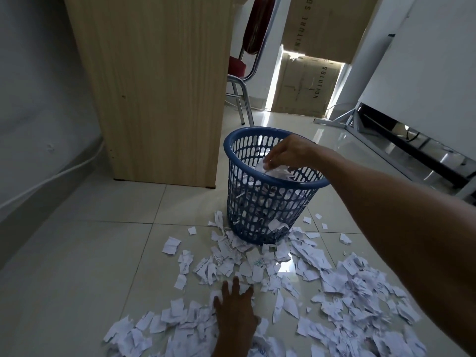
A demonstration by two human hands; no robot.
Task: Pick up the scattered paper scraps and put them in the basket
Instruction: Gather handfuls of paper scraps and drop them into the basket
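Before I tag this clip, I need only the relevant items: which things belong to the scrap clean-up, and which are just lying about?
Job:
blue basket
paper scraps on the floor
right hand, gripping scraps over the basket
left hand, flat on the scraps

Lying about:
wooden desk panel
red chair
cardboard boxes
white cable

I see pale floor tiles (90,228). White scraps (355,287) litter the lower half of the frame, thickest lower right. The basket (265,202) stands among them at centre; a cabinet (154,99) stands upper left, boxes (306,83) at top.
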